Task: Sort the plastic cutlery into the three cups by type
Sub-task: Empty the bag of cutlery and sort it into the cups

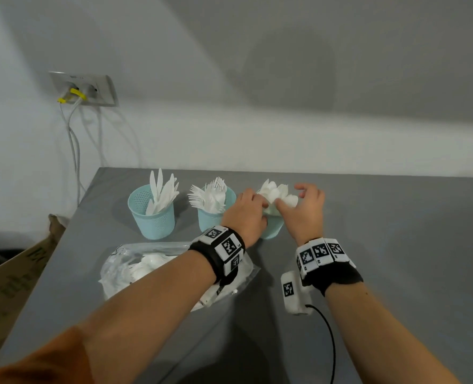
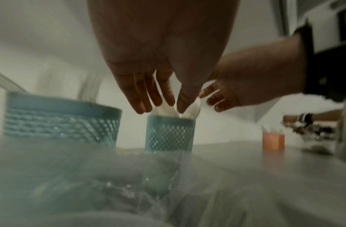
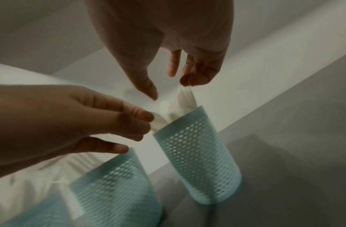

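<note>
Three pale blue perforated cups stand in a row on the grey table. The left cup (image 1: 152, 217) holds white knives, the middle cup (image 1: 211, 217) forks. White spoons (image 1: 275, 192) fill the right cup (image 1: 272, 230), which both hands partly hide. My left hand (image 1: 260, 202) reaches over that cup's left side, thumb and forefinger pinching a spoon bowl (image 3: 158, 121). My right hand (image 1: 290, 198) hovers over the right side with thumb and fingers apart, its curled fingertips (image 3: 187, 83) touching a spoon tip (image 3: 184, 93). In the left wrist view my left hand (image 2: 168, 106) points down into the spoon cup (image 2: 170, 133).
A clear plastic bag (image 1: 124, 261) with more white cutlery lies near the table's front, under my left forearm. A cardboard box (image 1: 16, 275) sits off the table's left edge. Cables hang from a wall socket (image 1: 84, 88). Far right, an orange cup (image 2: 273, 141) and another person's hand (image 2: 292, 121).
</note>
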Motion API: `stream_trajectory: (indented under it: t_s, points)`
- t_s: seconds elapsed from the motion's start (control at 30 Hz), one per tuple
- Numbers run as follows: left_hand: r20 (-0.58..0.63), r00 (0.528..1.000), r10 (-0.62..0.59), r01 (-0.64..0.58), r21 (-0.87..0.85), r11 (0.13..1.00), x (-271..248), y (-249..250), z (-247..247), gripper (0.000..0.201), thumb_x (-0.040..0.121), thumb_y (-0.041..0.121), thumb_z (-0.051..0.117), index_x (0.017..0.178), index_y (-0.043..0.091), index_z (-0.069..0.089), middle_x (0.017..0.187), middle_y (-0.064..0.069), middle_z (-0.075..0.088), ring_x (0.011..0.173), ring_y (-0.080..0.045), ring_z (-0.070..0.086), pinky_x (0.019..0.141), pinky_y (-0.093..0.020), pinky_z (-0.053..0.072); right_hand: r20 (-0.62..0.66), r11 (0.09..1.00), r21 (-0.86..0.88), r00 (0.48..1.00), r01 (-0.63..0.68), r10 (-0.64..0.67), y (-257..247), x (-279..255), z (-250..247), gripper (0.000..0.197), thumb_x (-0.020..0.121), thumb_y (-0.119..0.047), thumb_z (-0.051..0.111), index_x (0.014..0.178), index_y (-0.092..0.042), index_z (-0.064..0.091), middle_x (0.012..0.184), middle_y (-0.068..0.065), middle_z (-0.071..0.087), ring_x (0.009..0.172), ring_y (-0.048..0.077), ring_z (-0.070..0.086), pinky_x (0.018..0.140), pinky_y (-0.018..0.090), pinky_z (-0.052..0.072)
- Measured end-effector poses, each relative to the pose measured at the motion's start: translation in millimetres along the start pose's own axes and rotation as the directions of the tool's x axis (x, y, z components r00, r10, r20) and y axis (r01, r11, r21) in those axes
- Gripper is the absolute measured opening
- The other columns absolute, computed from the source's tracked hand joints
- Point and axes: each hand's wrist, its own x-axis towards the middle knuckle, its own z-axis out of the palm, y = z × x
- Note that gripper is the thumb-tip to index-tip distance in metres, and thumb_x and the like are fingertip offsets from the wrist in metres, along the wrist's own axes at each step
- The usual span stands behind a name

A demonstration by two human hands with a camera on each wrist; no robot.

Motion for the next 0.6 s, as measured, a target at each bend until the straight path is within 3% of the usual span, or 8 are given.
stream_trajectory:
  t_s: [0.13, 0.2, 0.27, 0.33, 0.37, 0.43, 0.5, 0.6]
  points:
    - [-0.028, 1.0, 0.0, 0.0, -0.016, 1.0, -36.6, -16.3, -34.5, 0.019, 0.09, 0.03, 0.054, 0.107, 0.029, 0.062, 0.107, 0.01, 0.058, 0.101, -0.009, 0.053, 0.083, -0.03, 0.048, 0.058, 0.989, 0.124, 0.995, 0.077, -0.085, -20.1, -22.7, 12.4, 0.019, 0.082, -0.011, 0.064, 0.098, -0.015, 0.053, 0.098, 0.0, 0.048, 0.08, 0.01, 0.049, 0.073, 0.022, 0.039]
    - [-0.001, 0.997, -0.073, 0.073, -0.028, 0.997, -59.9, -33.7, -52.0, 0.014, 0.088, 0.029, 0.056, 0.098, 0.034, 0.064, 0.099, 0.015, 0.06, 0.092, -0.006, 0.057, 0.079, -0.028, 0.049, 0.181, 0.975, 0.202, 0.974, 0.097, -0.135, -29.3, -40.7, 24.4, 0.011, 0.085, -0.012, 0.063, 0.089, -0.019, 0.056, 0.082, -0.004, 0.055, 0.069, 0.003, 0.052, 0.067, 0.017, 0.043]
    - [0.018, 0.989, -0.149, 0.149, -0.021, 0.989, -84.2, -56.5, -65.4, 0.013, 0.084, 0.025, 0.059, 0.088, 0.037, 0.063, 0.093, 0.015, 0.06, 0.088, -0.007, 0.058, 0.079, -0.03, 0.049, 0.383, 0.968, 0.234, 0.907, 0.091, -0.178, -31.1, -63.4, 40.7, 0.006, 0.087, -0.016, 0.064, 0.088, -0.022, 0.062, 0.079, -0.007, 0.063, 0.07, 0.002, 0.059, 0.072, 0.022, 0.053]
    - [0.035, 0.979, -0.203, 0.203, 0.0, 0.979, -105.8, -84.0, -72.8, 0.019, 0.082, 0.02, 0.061, 0.083, 0.04, 0.06, 0.093, 0.012, 0.059, 0.092, -0.011, 0.056, 0.082, -0.035, 0.049, 0.583, 0.979, 0.16, 0.787, 0.129, -0.199, -26.8, -84.8, 60.3, 0.008, 0.087, -0.018, 0.064, 0.091, -0.023, 0.068, 0.082, -0.007, 0.068, 0.078, 0.01, 0.065, 0.081, 0.034, 0.056]
    - [0.043, 0.971, -0.237, 0.236, 0.03, 0.971, -116.5, -97.3, -75.6, 0.02, 0.082, 0.018, 0.061, 0.084, 0.038, 0.061, 0.096, 0.009, 0.058, 0.097, -0.013, 0.054, 0.086, -0.037, 0.048, 0.657, 0.979, 0.071, 0.729, 0.192, -0.19, -23.7, -93.8, 68.3, 0.012, 0.087, -0.02, 0.063, 0.095, -0.023, 0.071, 0.086, -0.007, 0.07, 0.082, 0.012, 0.066, 0.085, 0.036, 0.055]
    - [0.025, 0.953, -0.302, 0.298, 0.103, 0.949, -136.2, -119.1, -81.3, 0.02, 0.081, 0.016, 0.062, 0.09, 0.033, 0.065, 0.104, 0.005, 0.055, 0.107, -0.018, 0.048, 0.094, -0.039, 0.044, 0.733, 0.909, -0.15, 0.661, 0.388, -0.161, -21.8, -105.9, 77.0, 0.024, 0.084, -0.027, 0.063, 0.107, -0.025, 0.07, 0.104, -0.006, 0.071, 0.096, 0.013, 0.065, 0.094, 0.033, 0.05]
    - [-0.021, 0.925, -0.38, 0.377, 0.195, 0.905, -154.6, -133.7, -85.9, 0.021, 0.078, 0.02, 0.066, 0.095, 0.033, 0.066, 0.117, 0.002, 0.05, 0.116, -0.02, 0.041, 0.101, -0.041, 0.038, 0.795, 0.822, -0.259, 0.595, 0.507, -0.117, -22.7, -112.0, 79.6, 0.045, 0.079, -0.031, 0.067, 0.122, -0.022, 0.061, 0.122, -0.001, 0.064, 0.112, 0.017, 0.058, 0.1, 0.029, 0.043]
    - [-0.028, 0.825, -0.564, 0.546, 0.297, 0.784, -174.1, -147.4, -91.7, 0.044, 0.074, 0.03, 0.071, 0.115, 0.039, 0.058, 0.137, 0.0, 0.035, 0.128, -0.026, 0.03, 0.105, -0.044, 0.031, 0.866, 0.774, -0.3, 0.499, 0.558, -0.023, -22.2, -114.8, 83.6, 0.073, 0.074, -0.024, 0.071, 0.14, -0.016, 0.04, 0.144, 0.005, 0.045, 0.132, 0.023, 0.041, 0.112, 0.031, 0.03]
